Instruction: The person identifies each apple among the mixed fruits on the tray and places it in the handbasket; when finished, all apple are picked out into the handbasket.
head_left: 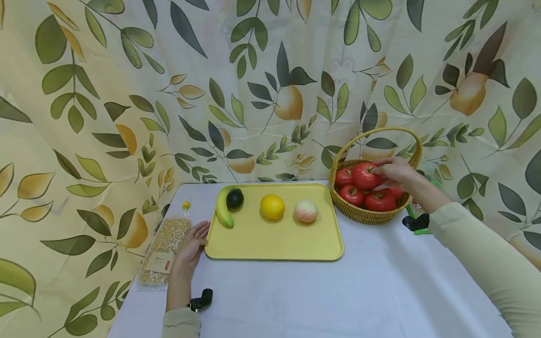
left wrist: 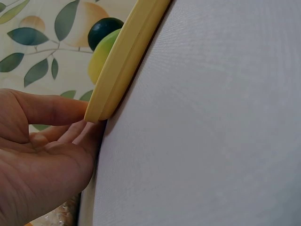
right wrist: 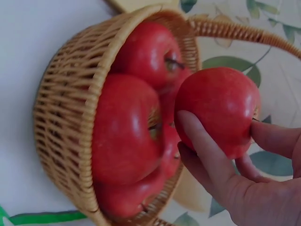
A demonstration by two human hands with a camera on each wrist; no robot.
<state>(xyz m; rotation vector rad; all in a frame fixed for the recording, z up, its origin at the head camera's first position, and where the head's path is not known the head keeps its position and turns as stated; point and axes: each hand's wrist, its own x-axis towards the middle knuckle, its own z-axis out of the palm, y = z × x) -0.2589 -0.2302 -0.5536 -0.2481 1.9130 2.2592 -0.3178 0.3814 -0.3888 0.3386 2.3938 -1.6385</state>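
My right hand (head_left: 392, 171) pinches a red apple (right wrist: 216, 110) between thumb and fingers, over the opening of a wicker basket (head_left: 359, 215). Several more red apples (right wrist: 124, 129) lie inside the basket. At the left rim of the yellow tray (head_left: 270, 244), my left hand (head_left: 192, 246) holds the edge, its thumb at the rim and its other fingers partly hidden in the left wrist view. On the tray lie a banana (head_left: 222, 209), a dark green avocado-like fruit (head_left: 235, 199), a round yellow fruit (head_left: 272, 207) and a pale, pink-speckled peach (head_left: 306, 211).
A clear bag of pale yellow kernels (head_left: 169, 237) lies left of the tray, beside my left forearm. The basket's tall handle (head_left: 390, 129) arches over the apples. Something green-edged (head_left: 422, 231) sits right of the basket. A leaf-patterned curtain (head_left: 270, 155) hangs behind the white-covered table (head_left: 296, 300).
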